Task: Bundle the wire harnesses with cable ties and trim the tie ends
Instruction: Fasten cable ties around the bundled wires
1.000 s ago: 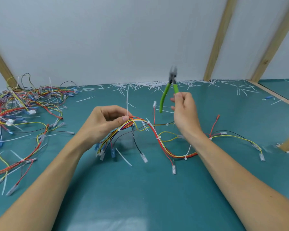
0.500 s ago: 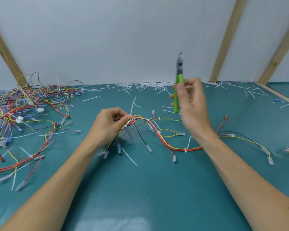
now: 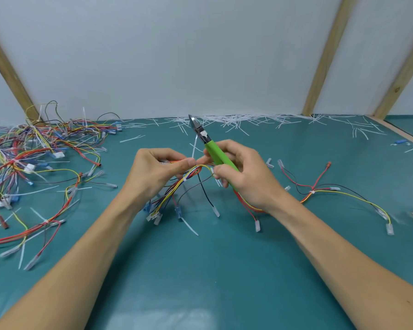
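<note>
Above the middle of the teal surface (image 3: 224, 270), two bare hands meet over one wire harness (image 3: 188, 177) — a bunch of red, yellow, blue and black leads lifted off the surface at its crown, its connector ends hanging down to touch the surface below. Left hand (image 3: 153, 172): fingers curled, thumb and forefinger pinching the top of the bunch. Right hand (image 3: 243, 172): fingers wrapped round the green handles of a pair of cutters (image 3: 210, 148), forefinger and thumb reaching to the same bunch just beside the left thumb; steel nose of the cutters points up and away to the left, its blades pressed together. A thin white cable tie (image 3: 194, 145) stands up from the bunch behind the fingers, somewhat blurred. Further strands of the same harness trail off to the right, red and yellow leads joined by a small white tie (image 3: 312, 192) and ending in clear connectors. Far left: pile of tangled harnesses (image 3: 34, 151), many colours, lying on the surface. Along the back edge, against the white wall (image 3: 200, 55) — a scatter of cut white tie ends (image 3: 248, 121). One loose tie piece (image 3: 190, 226) lies near the hanging connectors.
</note>
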